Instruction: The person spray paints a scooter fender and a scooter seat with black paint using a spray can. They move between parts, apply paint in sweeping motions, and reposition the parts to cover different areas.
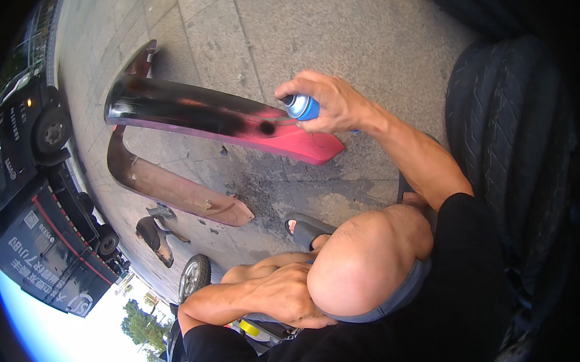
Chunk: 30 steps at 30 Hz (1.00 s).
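Observation:
My right hand is wrapped around a blue spray can, with the forefinger at its top. The can's silver shoulder points toward a long, curved pink-red panel, which looks like a vehicle bumper. Black paint covers much of its far left part, and a dark round patch lies just left of the can. The end nearest me is still bare pink-red. A thinner, faded pink curved strip lies below it, apparently joined at the left. My left hand rests against my bent knee; its fingers are mostly hidden.
Large black tyres stand close on the right. A broken dark piece lies on the stained paving. My sandalled foot is near the strip. A small spoked wheel stands lower left; a dark truck is parked far left.

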Motion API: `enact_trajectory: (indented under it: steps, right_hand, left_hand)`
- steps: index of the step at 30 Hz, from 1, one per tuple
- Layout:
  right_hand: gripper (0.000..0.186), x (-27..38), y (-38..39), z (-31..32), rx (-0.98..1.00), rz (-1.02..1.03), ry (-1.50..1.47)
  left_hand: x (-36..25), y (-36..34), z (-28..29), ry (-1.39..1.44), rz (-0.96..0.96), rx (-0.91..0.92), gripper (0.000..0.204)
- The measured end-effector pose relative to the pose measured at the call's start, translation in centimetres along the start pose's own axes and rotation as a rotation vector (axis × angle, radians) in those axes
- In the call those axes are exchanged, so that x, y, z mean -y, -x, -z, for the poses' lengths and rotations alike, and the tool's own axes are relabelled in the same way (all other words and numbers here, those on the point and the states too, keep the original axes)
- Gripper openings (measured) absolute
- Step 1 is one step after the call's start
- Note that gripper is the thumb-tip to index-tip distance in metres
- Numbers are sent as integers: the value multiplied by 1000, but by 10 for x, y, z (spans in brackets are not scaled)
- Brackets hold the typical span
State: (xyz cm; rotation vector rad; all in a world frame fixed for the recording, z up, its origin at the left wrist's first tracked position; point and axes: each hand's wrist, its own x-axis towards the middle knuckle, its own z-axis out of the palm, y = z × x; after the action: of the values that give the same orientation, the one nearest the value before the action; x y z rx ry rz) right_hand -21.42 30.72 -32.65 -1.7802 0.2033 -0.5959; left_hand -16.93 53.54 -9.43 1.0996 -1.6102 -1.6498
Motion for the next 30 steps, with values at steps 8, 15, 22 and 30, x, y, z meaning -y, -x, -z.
enact_trajectory:
  steps: [8,15,22,30]
  right_hand:
    - [59,-11,4,-2,-8,-89,37]
    - [60,-18,-10,-1,13,-81,90]
    - [62,-24,-9,-7,62,-171,57]
    - [62,-24,-8,-6,67,-180,28]
  left_hand:
    - [4,2,-1,49,47,-60,18]
    - [7,-9,15,13,-39,3,24]
    - [12,-14,23,44,-67,46,27]
    - [22,1,16,69,9,119,35]
